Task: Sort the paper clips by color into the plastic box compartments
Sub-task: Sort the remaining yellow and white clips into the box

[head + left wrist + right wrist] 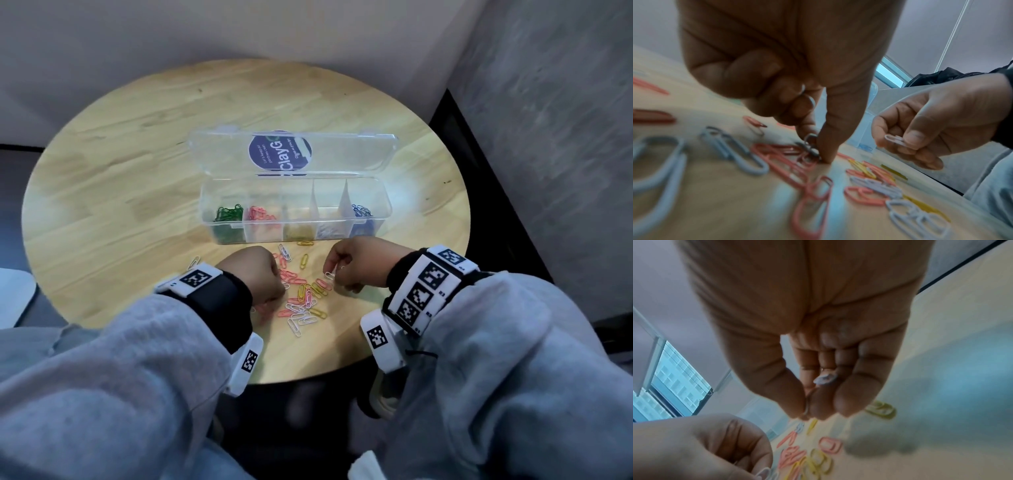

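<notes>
Head: sleeves nearest, both hands at table's near edge over loose clips; box open mid-table, bare wood left. Left wrist: left hand pinches white clip. Right wrist: right hand pinches another.

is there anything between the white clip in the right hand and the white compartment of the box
Nothing visible blocks it. The right hand pinches a white clip just in front of the plastic box, whose lid is folded back. The white compartment, fourth from the left, lies open; only the low front wall must be cleared.
</notes>
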Demonstrator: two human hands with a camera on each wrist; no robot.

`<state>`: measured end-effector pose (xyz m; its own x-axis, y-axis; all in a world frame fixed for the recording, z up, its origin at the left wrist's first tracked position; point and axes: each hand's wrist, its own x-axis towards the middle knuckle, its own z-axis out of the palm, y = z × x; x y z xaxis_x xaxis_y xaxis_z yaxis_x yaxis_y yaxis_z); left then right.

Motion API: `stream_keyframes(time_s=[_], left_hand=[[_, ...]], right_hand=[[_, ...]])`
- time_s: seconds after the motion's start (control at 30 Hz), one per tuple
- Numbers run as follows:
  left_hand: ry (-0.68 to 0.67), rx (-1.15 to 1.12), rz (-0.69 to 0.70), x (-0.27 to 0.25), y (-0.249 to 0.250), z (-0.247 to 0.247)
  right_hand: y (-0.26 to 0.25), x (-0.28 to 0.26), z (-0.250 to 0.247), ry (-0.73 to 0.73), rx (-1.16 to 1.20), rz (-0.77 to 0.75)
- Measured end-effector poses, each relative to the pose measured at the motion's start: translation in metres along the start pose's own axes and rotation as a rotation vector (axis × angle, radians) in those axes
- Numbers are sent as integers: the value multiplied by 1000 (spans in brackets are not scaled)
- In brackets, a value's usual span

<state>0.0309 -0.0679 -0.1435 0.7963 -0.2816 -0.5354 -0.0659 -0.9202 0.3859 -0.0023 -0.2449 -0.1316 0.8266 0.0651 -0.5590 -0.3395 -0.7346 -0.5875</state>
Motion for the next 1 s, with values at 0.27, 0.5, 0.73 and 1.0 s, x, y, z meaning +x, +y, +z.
stream_keyframes(time_s=[0.27, 0.5, 0.73, 1.0], left_hand=[[-6, -17, 28, -5, -4, -1], [-113, -546, 8, -3, -13, -16], [-170, -1094, -37, -8, -20, -28], [-177, -1101, -59, -12, -25, -34]], right_hand=[[-9, 1, 11, -219, 102, 32], [-12, 1, 17, -303, 90, -21], [-22, -3, 32, -134, -461, -235], [-22, 7, 47, -106, -637, -281]])
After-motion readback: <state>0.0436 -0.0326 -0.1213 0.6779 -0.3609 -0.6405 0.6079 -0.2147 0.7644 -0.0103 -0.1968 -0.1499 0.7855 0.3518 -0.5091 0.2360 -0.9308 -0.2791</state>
